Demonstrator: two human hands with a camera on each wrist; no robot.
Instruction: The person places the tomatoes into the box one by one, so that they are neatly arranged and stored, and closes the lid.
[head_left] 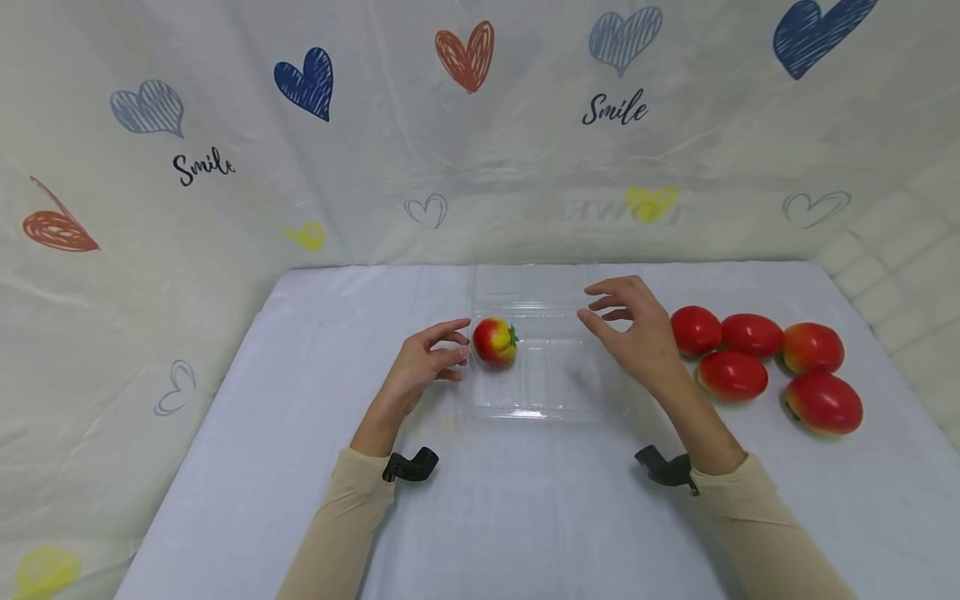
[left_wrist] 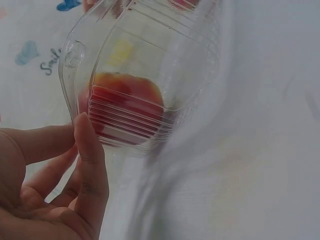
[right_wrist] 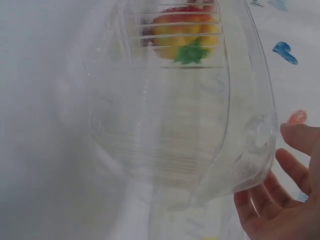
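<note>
Container (head_left: pixel 558 375), clear plastic, head view: set on the white-covered surface (head_left: pixel 247 467), between two hands. Within, at its left side: one red-and-yellow fruit (head_left: pixel 495 342) with green calyx. Left hand (head_left: pixel 429 360): forearm angled in from the near side, fingers bent toward the container's left edge, just beside the fruit. Right hand (head_left: pixel 636 333): at the container's right edge, turned inward, thumb nearest the person, fingers fanned beyond it; grip spread. Red fruits (head_left: pixel 732 376), five: grouped to the right of the right hand. Tan sleeves (head_left: pixel 341 508), two; dark wrist mounts (head_left: pixel 411 465), two.

Left wrist view: thumb and one finger bent, tips appearing close together at the container's rim, remaining fingers curved behind. Grip: whether it pinches the rim cannot be told. Fruit visible through the ribbed wall, near the fingertips.

Right wrist view: thumb extended, its tip at the rim's edge; fingers lightly curved and parted from the thumb. Grip: spread; contact with the rim uncertain. Fruit at the end of the container away from this hand, calyx toward the camera.
</note>
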